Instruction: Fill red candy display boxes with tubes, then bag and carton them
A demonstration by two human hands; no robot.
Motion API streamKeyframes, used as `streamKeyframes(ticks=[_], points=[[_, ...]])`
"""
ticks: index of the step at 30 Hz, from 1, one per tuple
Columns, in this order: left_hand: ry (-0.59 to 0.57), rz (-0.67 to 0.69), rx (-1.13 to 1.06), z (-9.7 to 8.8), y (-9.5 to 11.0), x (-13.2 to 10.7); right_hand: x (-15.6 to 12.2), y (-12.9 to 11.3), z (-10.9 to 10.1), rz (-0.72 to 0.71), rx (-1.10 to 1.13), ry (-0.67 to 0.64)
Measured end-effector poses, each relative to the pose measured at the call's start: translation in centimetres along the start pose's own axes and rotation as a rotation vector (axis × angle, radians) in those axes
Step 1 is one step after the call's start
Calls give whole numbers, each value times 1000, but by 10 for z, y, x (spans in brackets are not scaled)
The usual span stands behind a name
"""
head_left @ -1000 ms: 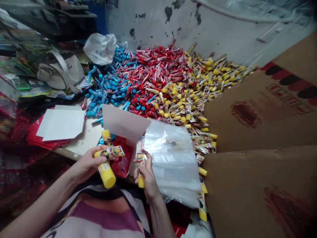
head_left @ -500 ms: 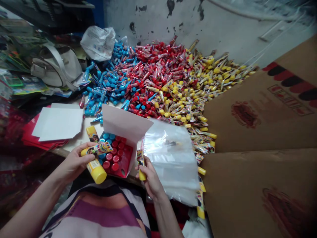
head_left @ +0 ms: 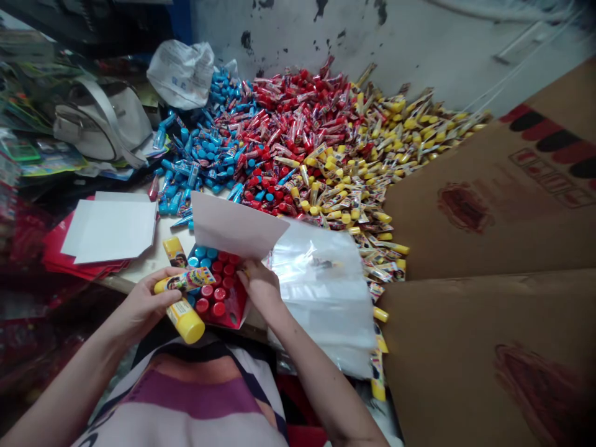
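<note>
My left hand point(head_left: 148, 304) grips two printed tubes with yellow bodies: a crosswise one point(head_left: 185, 280) and a thicker one point(head_left: 186, 321) pointing down. My right hand point(head_left: 261, 288) rests at the edge of an open carton point(head_left: 228, 310), its fingers against the packed rows of red and blue caps point(head_left: 216, 292). No tube shows in my right hand, and its fingertips are partly hidden. The carton's white lid point(head_left: 235, 226) stands raised over the far side. Another yellow tube point(head_left: 174, 251) lies on the table next to the carton.
Blue point(head_left: 195, 161), red point(head_left: 293, 118) and yellow point(head_left: 395, 133) tubes lie heaped beyond the carton. Clear plastic bags point(head_left: 321, 292) lie to the right, with cardboard sheets point(head_left: 488, 261) beyond them. White card on red sheets point(head_left: 112, 231) and a white handbag point(head_left: 100, 118) are on the left.
My right hand has moved left onto the carton, and the yellow tube it held no longer shows. The lid has tilted lower over the caps. My left hand has barely moved.
</note>
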State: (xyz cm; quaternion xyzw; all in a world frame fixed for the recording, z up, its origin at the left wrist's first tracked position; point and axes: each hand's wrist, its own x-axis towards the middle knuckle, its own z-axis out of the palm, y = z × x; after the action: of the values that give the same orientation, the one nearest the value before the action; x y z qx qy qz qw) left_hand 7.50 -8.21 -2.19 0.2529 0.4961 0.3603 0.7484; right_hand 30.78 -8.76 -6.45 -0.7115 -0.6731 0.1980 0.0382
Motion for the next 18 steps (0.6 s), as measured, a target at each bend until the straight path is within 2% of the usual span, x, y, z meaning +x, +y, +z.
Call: streamKeyframes(ticks=[7,11,14,18], points=[[-31,-15,-32,3,-1,-1,10,-9,0,-181,-192,-104],[-58,-22,-5,7,-1,-4,20,-18,1,-208,-181,-136],[-131,-12,62,8,-4,-4,26,-17,-1,-203,-139,-130],[-281,-29,160,10,-13,-3,17,-6,-1,-192,-46,-99]])
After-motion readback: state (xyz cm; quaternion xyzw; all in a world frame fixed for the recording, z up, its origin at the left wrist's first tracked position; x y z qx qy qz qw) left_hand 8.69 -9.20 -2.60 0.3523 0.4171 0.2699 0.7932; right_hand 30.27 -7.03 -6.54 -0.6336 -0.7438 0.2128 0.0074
